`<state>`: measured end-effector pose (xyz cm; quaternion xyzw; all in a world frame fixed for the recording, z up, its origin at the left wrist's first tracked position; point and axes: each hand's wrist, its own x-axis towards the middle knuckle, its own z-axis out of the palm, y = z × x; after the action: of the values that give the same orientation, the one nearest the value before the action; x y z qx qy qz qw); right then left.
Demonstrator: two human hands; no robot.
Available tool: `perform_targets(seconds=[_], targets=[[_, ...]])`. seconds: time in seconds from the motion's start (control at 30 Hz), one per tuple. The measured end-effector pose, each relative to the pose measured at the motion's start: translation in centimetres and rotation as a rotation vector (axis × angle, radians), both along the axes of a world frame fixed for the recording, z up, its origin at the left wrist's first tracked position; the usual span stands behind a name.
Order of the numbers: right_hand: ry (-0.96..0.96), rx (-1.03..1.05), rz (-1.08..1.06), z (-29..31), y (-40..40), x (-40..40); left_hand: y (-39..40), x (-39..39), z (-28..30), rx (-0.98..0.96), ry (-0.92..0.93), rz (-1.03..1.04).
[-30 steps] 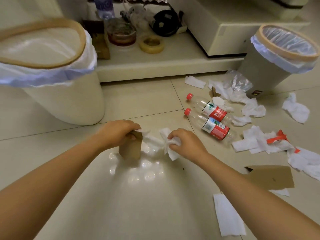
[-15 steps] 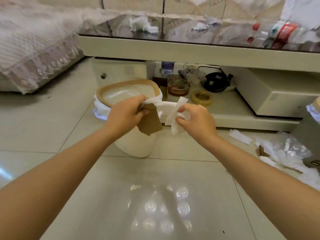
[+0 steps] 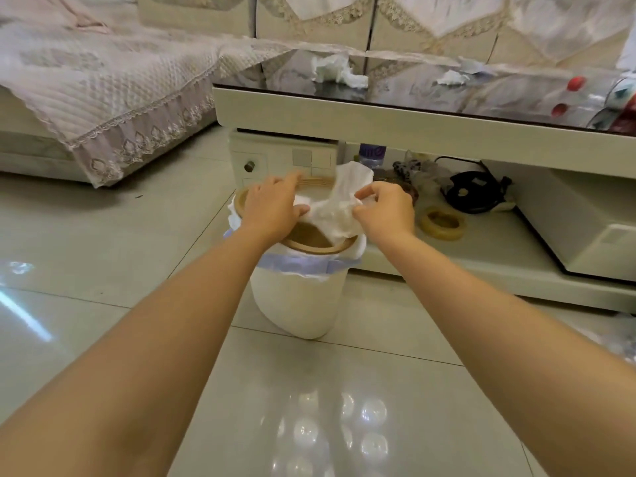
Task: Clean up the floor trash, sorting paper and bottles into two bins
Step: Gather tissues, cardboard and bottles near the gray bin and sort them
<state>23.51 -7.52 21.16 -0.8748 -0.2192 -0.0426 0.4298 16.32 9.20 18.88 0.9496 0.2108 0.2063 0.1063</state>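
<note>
Nearest to me the tiled floor [image 3: 103, 270] shines with round light spots, and my two bare forearms reach out across it. They meet over the white bin [image 3: 298, 297], which stands on the floor just in front of the low surface [image 3: 413, 127]. My left hand [image 3: 273, 210] lies over the bin's tan rim, fingers curled down onto the white paper [image 3: 339, 210]; a brown piece of cardboard [image 3: 308, 235] shows below it inside the rim, and I cannot tell whether that hand has hold of it. My right hand [image 3: 385, 210] pinches the paper's right edge between thumb and fingertips, above the bin's mouth. The bin's inside is mostly hidden. Farther right, on the lower shelf, a tape roll [image 3: 443, 222] lies beside a dark tangle I cannot make out. On the glossy top, crumpled tissues [image 3: 335, 70] sit; bottles at the right edge are cut off.
</note>
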Motion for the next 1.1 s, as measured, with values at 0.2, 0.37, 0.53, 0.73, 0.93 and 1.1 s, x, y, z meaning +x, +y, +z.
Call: perform_targets(seconds=[0.2,0.37,0.53,0.73,0.93,1.1], targets=[[0.06,0.055,0.073,-1.5,1.1,0.3,0.1,-1.2,-1.9,-0.035,-0.07,-0.087],[-0.083,0.042,0.186,-2.4,0.7,-0.6,-0.5,-2.1,-2.4,-0.03,-0.124,-0.102],[-0.263,-0.009,0.217,-2.7,-0.7,-1.5,-2.0,-2.5,-2.6,-0.01,-0.187,-0.159],[-0.376,-0.11,0.266,-4.2,-7.1,-2.7,-6.2,-2.3,-2.6,0.062,-0.211,-0.292],[-0.408,-0.244,0.298,-4.6,-17.9,-4.0,-14.6,-0.3,-2.8,0.019,-0.179,-0.419],[-0.424,-0.366,0.253,-5.0,-26.8,-4.5,-24.3,-0.6,-3.8,-0.123,-0.088,-0.564]])
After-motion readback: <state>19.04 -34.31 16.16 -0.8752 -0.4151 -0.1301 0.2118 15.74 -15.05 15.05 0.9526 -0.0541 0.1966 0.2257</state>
